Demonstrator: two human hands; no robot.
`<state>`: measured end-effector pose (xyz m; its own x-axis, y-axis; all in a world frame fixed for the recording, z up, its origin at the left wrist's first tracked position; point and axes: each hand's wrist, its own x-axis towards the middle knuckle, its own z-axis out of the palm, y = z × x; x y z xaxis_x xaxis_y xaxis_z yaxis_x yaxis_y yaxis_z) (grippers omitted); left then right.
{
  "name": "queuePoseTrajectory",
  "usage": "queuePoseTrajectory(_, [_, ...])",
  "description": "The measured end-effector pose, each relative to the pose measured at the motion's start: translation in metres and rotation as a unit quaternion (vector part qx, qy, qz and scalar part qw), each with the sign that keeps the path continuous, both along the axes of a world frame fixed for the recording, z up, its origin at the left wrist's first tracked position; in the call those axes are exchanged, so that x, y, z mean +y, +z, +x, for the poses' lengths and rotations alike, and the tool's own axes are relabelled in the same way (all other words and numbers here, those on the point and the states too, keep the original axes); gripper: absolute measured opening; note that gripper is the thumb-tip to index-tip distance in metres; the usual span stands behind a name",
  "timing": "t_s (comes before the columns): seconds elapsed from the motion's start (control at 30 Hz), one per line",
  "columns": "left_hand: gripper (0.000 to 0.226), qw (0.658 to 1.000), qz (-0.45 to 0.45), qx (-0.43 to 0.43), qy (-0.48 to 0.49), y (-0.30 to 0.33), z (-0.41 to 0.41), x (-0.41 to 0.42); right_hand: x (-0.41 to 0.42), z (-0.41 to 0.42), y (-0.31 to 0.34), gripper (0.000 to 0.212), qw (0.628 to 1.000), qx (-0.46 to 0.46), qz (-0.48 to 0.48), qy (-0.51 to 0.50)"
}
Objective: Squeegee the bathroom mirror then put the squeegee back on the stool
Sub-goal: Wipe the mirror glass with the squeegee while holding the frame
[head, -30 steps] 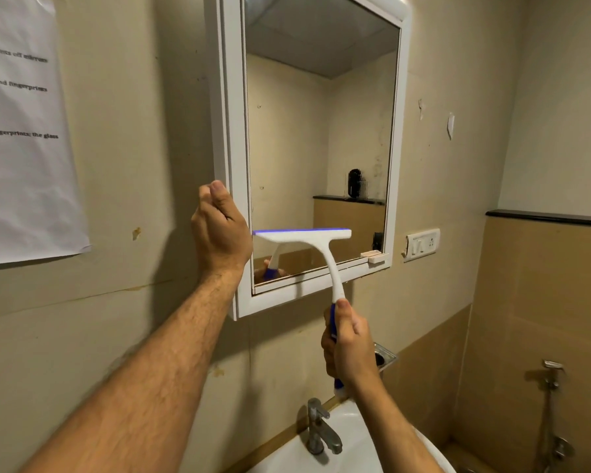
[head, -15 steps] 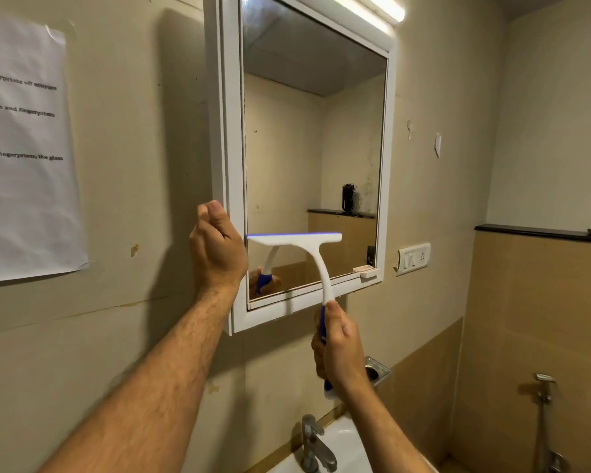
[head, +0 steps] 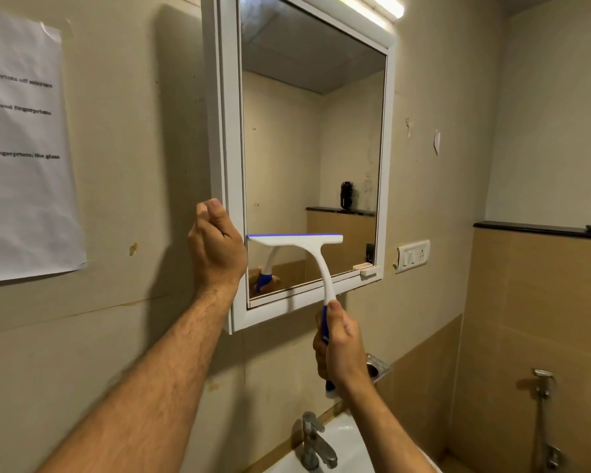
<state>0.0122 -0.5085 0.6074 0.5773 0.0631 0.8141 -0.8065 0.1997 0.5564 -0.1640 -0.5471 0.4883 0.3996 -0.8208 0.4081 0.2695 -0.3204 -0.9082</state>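
Note:
A white-framed mirror cabinet [head: 231, 131] hangs on the beige wall. My left hand [head: 215, 247] grips the lower left edge of its frame. My right hand [head: 342, 349] is closed around the blue handle of a white squeegee [head: 307, 247]. The squeegee's blue-edged blade lies flat against the lower left part of the glass, handle pointing down. The stool is out of view.
A white sink [head: 352, 445] with a metal tap [head: 313, 442] sits below my arms. A steel soap dish [head: 377, 368] is on the wall behind my right hand. A switch plate [head: 413, 256], a printed paper sheet [head: 21, 148] and a spray hose [head: 545, 421] also line the walls.
The view has tilted up, showing more of the mirror's top and the light. The squeegee blade stays near the mirror's lower part; both hands keep their grips.

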Motion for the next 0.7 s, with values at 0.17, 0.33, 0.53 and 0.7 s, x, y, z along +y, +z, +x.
queuePoseTrajectory(0.17, [0.035, 1.000, -0.015, -0.005, 0.006, 0.000, 0.000, -0.001, 0.007, -0.006, -0.040, 0.044, 0.999, 0.032, 0.004, -0.028])
queuePoseTrajectory(0.33, [0.039, 1.000, -0.020, -0.012, 0.013, -0.001, 0.002, -0.002, 0.003, -0.009, -0.031, 0.040, 0.999, 0.036, -0.002, -0.033])
queuePoseTrajectory(0.53, [0.037, 0.999, -0.026, -0.017, 0.029, 0.000, 0.006, -0.004, -0.004, -0.002, -0.025, 0.041, 0.999, 0.028, -0.014, -0.026])
queuePoseTrajectory(0.7, [0.037, 0.999, -0.032, -0.016, 0.033, -0.001, 0.007, -0.007, 0.003, -0.007, -0.069, 0.040, 0.999, 0.037, -0.002, -0.027])
